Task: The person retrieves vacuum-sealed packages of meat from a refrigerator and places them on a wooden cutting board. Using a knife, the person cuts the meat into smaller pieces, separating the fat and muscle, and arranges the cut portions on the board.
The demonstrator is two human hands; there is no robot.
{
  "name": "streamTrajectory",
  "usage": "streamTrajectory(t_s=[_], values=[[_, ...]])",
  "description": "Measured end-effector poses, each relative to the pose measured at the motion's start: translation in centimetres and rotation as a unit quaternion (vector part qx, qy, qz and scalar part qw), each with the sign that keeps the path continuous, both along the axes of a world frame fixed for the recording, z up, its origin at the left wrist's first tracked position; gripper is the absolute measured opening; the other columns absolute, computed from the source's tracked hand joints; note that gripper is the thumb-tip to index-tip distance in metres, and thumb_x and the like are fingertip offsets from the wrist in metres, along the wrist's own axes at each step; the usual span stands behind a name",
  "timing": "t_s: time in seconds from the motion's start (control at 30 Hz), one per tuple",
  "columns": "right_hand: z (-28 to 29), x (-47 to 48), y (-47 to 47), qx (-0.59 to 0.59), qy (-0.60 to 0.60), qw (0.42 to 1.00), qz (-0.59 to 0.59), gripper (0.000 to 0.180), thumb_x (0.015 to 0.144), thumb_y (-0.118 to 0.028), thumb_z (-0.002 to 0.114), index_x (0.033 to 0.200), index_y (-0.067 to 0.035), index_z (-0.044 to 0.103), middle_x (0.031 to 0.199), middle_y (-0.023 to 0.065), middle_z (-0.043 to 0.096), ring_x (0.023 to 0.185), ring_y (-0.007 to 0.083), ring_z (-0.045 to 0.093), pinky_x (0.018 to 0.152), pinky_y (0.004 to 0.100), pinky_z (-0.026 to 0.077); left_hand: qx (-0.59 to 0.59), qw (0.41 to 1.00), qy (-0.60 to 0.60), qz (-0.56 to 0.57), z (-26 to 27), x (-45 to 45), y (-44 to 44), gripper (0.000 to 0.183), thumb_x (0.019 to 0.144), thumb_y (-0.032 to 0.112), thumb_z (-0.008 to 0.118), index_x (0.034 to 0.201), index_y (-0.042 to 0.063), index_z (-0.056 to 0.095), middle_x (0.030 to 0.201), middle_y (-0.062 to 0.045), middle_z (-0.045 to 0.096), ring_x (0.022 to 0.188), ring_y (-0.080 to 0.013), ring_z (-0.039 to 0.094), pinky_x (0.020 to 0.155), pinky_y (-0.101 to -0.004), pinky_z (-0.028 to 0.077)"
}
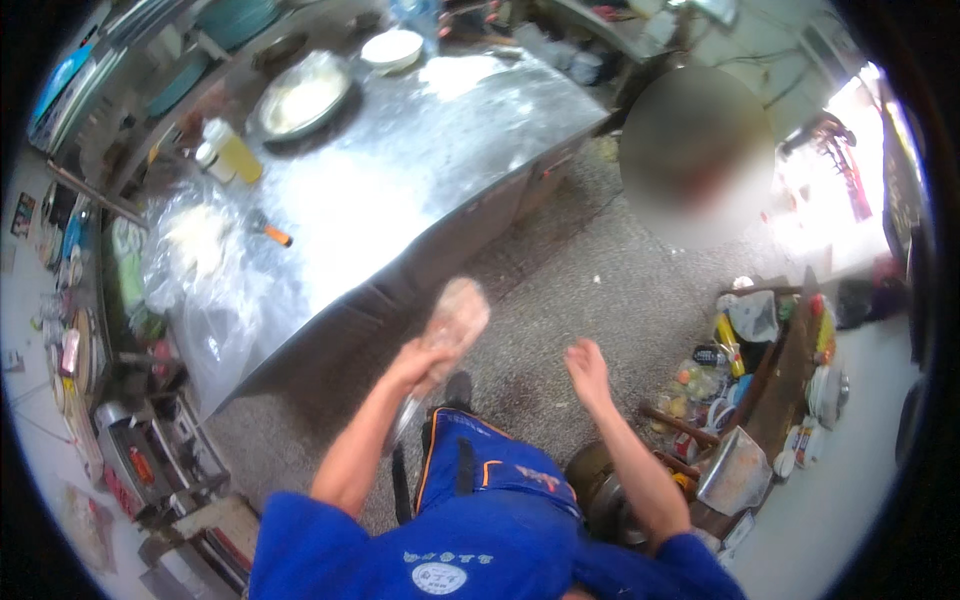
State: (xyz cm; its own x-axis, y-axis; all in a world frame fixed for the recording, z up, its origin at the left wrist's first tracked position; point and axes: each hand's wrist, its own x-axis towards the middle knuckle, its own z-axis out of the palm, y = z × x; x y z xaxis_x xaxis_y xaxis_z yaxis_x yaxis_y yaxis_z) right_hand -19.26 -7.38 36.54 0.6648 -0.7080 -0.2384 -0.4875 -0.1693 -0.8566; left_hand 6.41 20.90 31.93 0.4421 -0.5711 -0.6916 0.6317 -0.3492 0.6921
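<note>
My left hand [424, 364] grips the gathered neck of a clear plastic bag [459, 307] with something pale pinkish-brown in it. I cannot tell what the contents are. Bag and hand are in the air above the floor, in front of the metal worktable [495, 142]. My right hand [589, 371] is raised over the floor to the right, its fingers curled in and nothing seen in them. It touches nothing. I wear a blue apron [487, 472] with orange trim.
On the worktable are a large bowl [304, 97], a white bowl [391, 49], a squeeze bottle of yellow liquid [244, 157], an orange-handled tool [277, 235] and a plastic bag of dough-like stuff [199, 240]. A cluttered wooden shelf [772, 375] stands right. A blurred patch hides part of the floor.
</note>
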Motion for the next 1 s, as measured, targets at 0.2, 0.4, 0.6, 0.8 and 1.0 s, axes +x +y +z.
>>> streamTrajectory(t_s=[0.2,0.4,0.6,0.8,1.0], values=[[-11.0,29.4,7.3,0.064,0.009,0.944,0.324,0.061,0.091,-0.022,0.071,0.143,0.002,0.050,0.133,0.0228,0.066,0.125,0.0324,0.065,0.106,0.0422,0.052,0.054,0.969,0.097,0.220,-0.5,-5.2,21.4,0.069,0.085,0.014,0.080,0.147,0.002,0.051,0.117,-0.015,0.068,0.087,-0.0252,0.070,0.059,-0.0393,0.060],[-20.0,43.7,15.6,0.197,0.000,0.934,0.299,0.077,0.082,-0.020,0.081,0.139,0.015,0.043,0.138,0.0359,0.054,0.131,0.0446,0.056,0.113,0.0470,0.046,0.107,0.941,0.020,0.322,3.7,-12.1,27.3,0.077,0.081,0.010,0.083,0.150,0.003,0.048,0.131,-0.012,0.065,0.112,-0.0254,0.067,0.093,-0.0404,0.057],[-28.2,41.6,17.1,-0.230,-0.065,0.939,0.247,0.069,0.073,-0.002,0.069,0.136,0.012,0.045,0.137,0.0337,0.055,0.130,0.0437,0.053,0.112,0.0505,0.043,0.054,0.942,-0.003,0.332,1.5,-9.9,25.1,0.087,0.071,0.006,0.090,0.147,0.001,0.048,0.131,-0.013,0.067,0.115,-0.0246,0.068,0.100,-0.0390,0.056],[-21.2,17.4,7.4,-0.072,-0.044,0.952,0.294,0.082,0.072,-0.018,0.081,0.140,0.002,0.040,0.135,0.0245,0.048,0.131,0.0421,0.046,0.115,0.0494,0.038,0.047,0.963,0.033,0.264,-7.2,-7.0,18.7,0.081,0.079,0.008,0.084,0.151,0.004,0.047,0.136,-0.012,0.064,0.117,-0.0269,0.066,0.096,-0.0439,0.057],[-15.2,1.9,-9.6,-0.092,0.017,0.988,0.120,0.083,0.080,-0.013,0.083,0.149,0.000,0.040,0.146,0.0208,0.049,0.141,0.0338,0.046,0.119,0.0458,0.037,0.076,0.978,0.066,0.183,-15.4,0.2,1.9,0.053,0.091,0.017,0.075,0.137,0.000,0.053,0.110,-0.014,0.067,0.082,-0.0259,0.070,0.065,-0.0399,0.062]])
